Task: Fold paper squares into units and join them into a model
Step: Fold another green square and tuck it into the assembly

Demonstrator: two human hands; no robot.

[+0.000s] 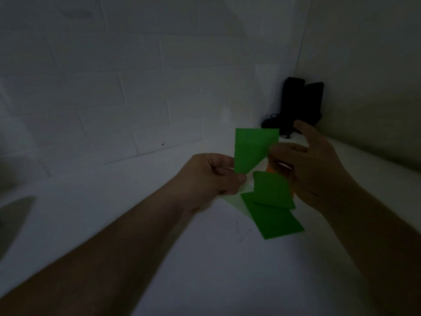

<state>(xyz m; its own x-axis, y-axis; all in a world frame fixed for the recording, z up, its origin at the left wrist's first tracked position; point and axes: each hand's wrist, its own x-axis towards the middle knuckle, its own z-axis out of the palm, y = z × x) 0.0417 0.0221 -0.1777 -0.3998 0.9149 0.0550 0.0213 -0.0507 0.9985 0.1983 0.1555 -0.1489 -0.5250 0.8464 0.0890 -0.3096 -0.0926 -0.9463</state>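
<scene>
My left hand (216, 176) pinches the lower corner of a folded green paper (252, 149) and holds it upright above the white table (205, 258). My right hand (312, 165) is just to the paper's right, fingers spread and relaxed, its thumb near the paper's right edge. Two green paper squares (273, 206) lie overlapped on the table below the hands. A bit of orange paper (272, 169) shows behind them, mostly hidden by my right hand. A paler green sheet (241, 202) sticks out under the stack on the left.
A black case-like object (298, 103) with a cord stands in the far corner against the white brick wall (114, 87). A second wall (376, 99) closes the right side. The scene is dim.
</scene>
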